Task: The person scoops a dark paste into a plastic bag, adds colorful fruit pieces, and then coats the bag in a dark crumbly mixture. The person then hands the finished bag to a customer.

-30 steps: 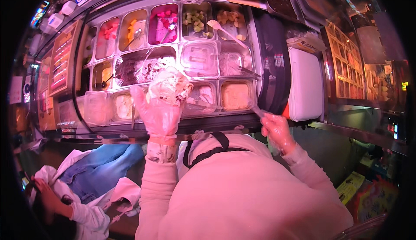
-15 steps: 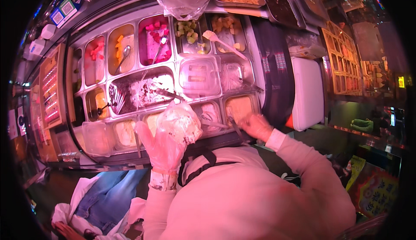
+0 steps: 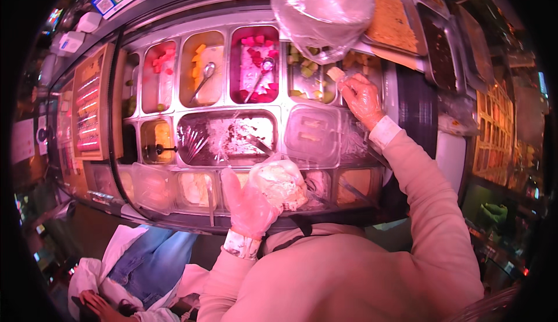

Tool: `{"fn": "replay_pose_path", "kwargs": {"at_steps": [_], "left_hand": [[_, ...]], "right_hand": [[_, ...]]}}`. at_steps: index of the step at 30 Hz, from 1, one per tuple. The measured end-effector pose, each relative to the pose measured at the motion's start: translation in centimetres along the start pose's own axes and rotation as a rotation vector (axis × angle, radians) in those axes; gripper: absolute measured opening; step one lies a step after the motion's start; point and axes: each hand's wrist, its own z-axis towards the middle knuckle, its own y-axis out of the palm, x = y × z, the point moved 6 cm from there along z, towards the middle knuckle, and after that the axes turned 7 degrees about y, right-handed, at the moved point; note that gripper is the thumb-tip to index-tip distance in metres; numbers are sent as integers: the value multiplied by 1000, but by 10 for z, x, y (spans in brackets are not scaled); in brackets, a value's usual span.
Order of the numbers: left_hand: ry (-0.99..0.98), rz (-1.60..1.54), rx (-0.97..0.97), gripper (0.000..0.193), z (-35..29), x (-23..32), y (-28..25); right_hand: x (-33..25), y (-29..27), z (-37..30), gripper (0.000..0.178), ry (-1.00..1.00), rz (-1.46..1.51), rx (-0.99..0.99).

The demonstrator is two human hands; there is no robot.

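Cup contents hard to read under film; left hand [image 3: 251, 205], gloved, wraps a clear cup [image 3: 281, 182] of pale creamy stuff; right hand [image 3: 361, 96], gloved, pinches a pale chunk [image 3: 335, 74] over the green-fruit pan [image 3: 311, 77]; left of it a pink-cube pan [image 3: 254, 63]; plastic-covered bowl [image 3: 323, 6] just beyond.

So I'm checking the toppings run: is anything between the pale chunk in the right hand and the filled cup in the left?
Nothing visible blocks it: the right hand holds the pale chunk above the lidded clear tub; the left hand holds the filled cup nearer.
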Motion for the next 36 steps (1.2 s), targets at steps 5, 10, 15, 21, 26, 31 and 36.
{"fn": "replay_pose_path", "kwargs": {"at_steps": [5, 10, 15, 21, 26, 31, 36], "left_hand": [[23, 30, -83, 109, 8, 10, 3], [79, 57, -149, 109, 3, 27, -4], [49, -106, -177, 108, -8, 45, -21], [77, -297, -175, 96, -25, 71, -55], [49, -252, 36, 104, -28, 92, -67], [34, -248, 121, 107, -18, 104, -82], [18, -165, -73, 104, 1, 117, -68]], "right_hand": [[-59, 55, 20, 16, -96, 159, -131], [-110, 157, 53, 16, 280, 267, -470], [-14, 289, 110, 21, 827, -56, -643], [-17, 319, 128, 21, 627, -647, -632], [-19, 297, 93, 9, 1120, 605, -272], [-55, 256, 67, 12, 1321, 1159, -320], [-54, 290, 65, 17, 1404, 1275, -561]]}}
